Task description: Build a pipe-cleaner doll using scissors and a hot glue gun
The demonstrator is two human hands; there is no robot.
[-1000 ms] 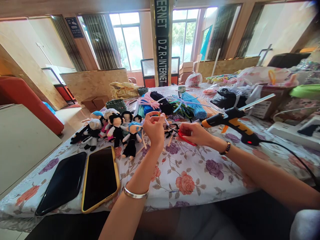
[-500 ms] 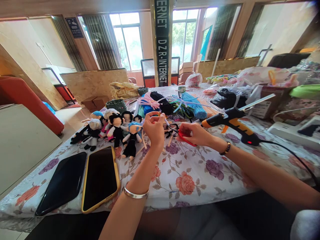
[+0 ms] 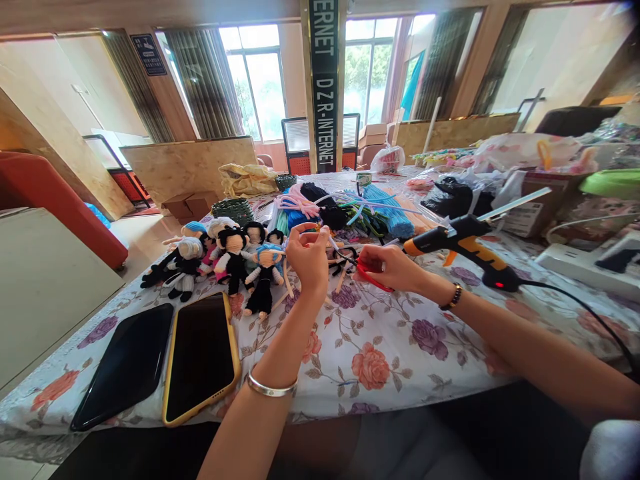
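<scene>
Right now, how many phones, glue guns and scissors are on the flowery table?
Phones: 2, a black one and a yellow-cased one
Glue guns: 1
Scissors: 1, red-handled, in the right hand
Total: 4

Bright daylight from blown-out windows (image 3: 260,80), sharp centre, wide-angle warping at edges

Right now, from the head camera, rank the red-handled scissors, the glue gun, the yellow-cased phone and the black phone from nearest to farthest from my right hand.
1. red-handled scissors: held in the right hand.
2. glue gun: just right of it, propped up.
3. yellow-cased phone: left, near table edge.
4. black phone: farthest left.
</scene>
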